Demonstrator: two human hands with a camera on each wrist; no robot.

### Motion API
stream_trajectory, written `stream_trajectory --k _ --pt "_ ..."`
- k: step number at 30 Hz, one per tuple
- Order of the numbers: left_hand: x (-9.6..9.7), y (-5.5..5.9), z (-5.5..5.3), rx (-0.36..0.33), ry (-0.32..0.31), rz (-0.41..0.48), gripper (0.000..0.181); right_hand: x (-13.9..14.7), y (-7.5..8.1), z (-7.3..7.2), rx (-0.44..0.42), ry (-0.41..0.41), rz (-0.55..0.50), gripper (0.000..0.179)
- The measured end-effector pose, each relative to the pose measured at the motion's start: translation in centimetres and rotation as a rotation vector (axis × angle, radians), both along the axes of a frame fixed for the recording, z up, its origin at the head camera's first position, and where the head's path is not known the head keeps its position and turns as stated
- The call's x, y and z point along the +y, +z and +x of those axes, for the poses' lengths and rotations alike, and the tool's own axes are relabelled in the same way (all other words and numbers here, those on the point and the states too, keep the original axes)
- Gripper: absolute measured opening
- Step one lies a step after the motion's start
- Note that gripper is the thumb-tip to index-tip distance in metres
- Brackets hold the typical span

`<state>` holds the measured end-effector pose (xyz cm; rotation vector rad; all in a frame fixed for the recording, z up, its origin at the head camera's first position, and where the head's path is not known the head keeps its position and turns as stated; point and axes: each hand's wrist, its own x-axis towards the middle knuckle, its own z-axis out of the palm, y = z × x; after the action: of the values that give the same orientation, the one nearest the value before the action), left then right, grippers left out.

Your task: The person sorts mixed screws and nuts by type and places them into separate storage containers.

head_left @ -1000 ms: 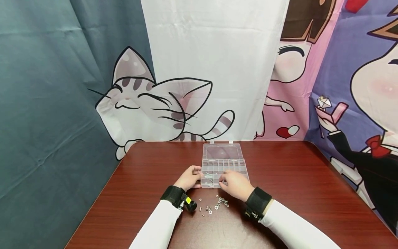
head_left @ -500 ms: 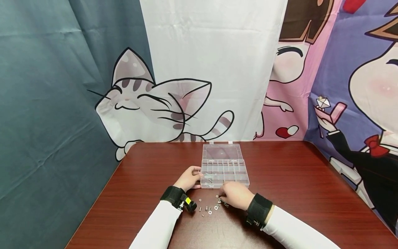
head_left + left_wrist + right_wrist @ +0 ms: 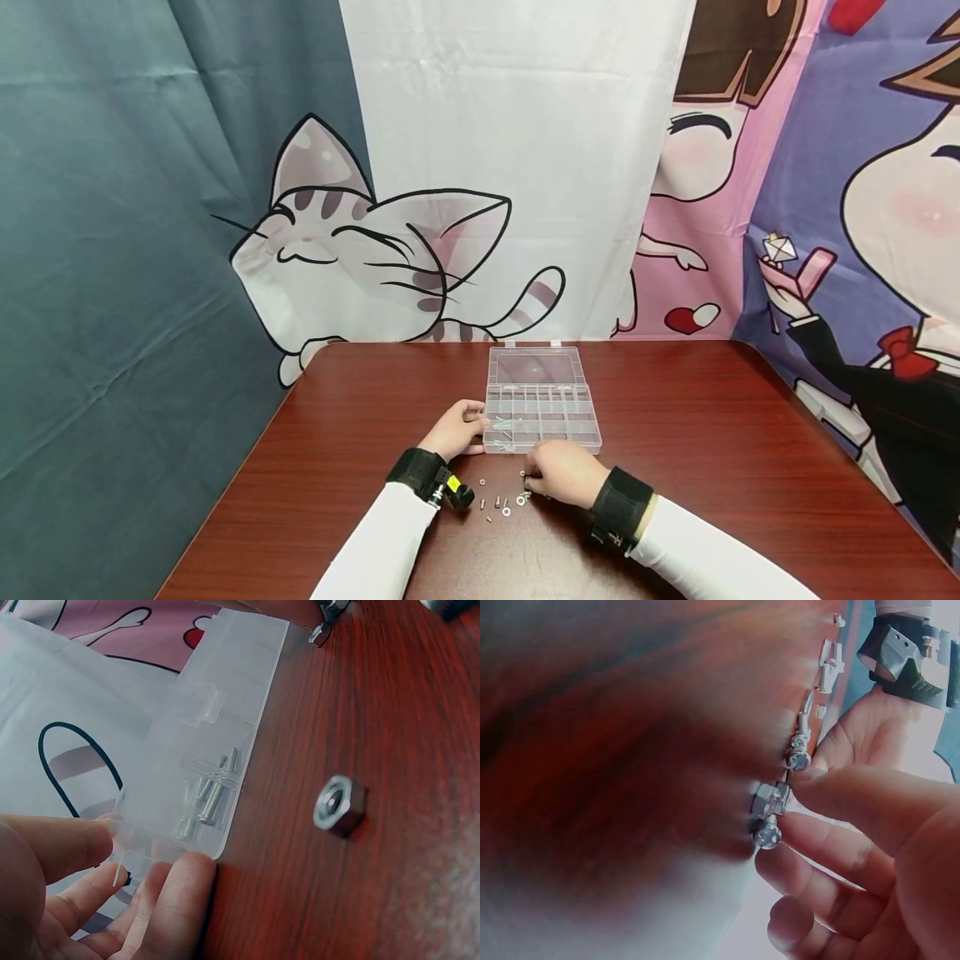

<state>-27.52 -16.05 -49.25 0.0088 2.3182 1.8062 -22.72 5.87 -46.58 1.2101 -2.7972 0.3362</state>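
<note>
A clear plastic compartment box [image 3: 558, 429] stands on the table with its lid raised at the back. My left hand [image 3: 456, 429] grips its left side, thumb and fingers at the corner of the wall. Several long screws [image 3: 214, 791] lie in the compartments at that end. My right hand [image 3: 562, 473] is down at the loose hardware before the box, thumb and fingertips close together. Right at those fingertips are a hex nut [image 3: 765, 801] and a screw head [image 3: 767, 835]; I cannot tell whether the fingers pinch the nut. The right hand hides part of the pile in the head view.
Loose washers [image 3: 506, 512], small screws [image 3: 498, 502] and a single nut [image 3: 339, 806] lie on the brown table [image 3: 360, 392] between the forearms. A cartoon-printed curtain [image 3: 442, 250] hangs behind the table's far edge.
My right hand has come back from over the box's front compartments to the loose hardware, then shifted slightly left there. The left hand keeps its place on the box.
</note>
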Motion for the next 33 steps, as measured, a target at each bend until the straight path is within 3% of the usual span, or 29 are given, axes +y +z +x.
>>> stream_trajectory --k 8,17,23,33 --pt "0.2 1.5 0.8 0.001 -0.017 0.024 0.042 -0.3 0.1 0.3 0.04 0.0 0.006 0.02" --pt "0.0 0.1 0.0 -0.005 -0.004 0.01 0.043 -0.3 0.0 0.2 0.0 -0.004 -0.01 0.018" --pt "-0.1 0.2 0.1 -0.013 -0.008 0.007 0.043 -0.1 0.1 -0.1 -0.075 -0.015 -0.057 0.015" --pt "-0.2 0.0 -0.1 -0.006 -0.006 0.01 0.043 0.2 1.3 -1.0 -0.105 -0.06 -0.184 0.016"
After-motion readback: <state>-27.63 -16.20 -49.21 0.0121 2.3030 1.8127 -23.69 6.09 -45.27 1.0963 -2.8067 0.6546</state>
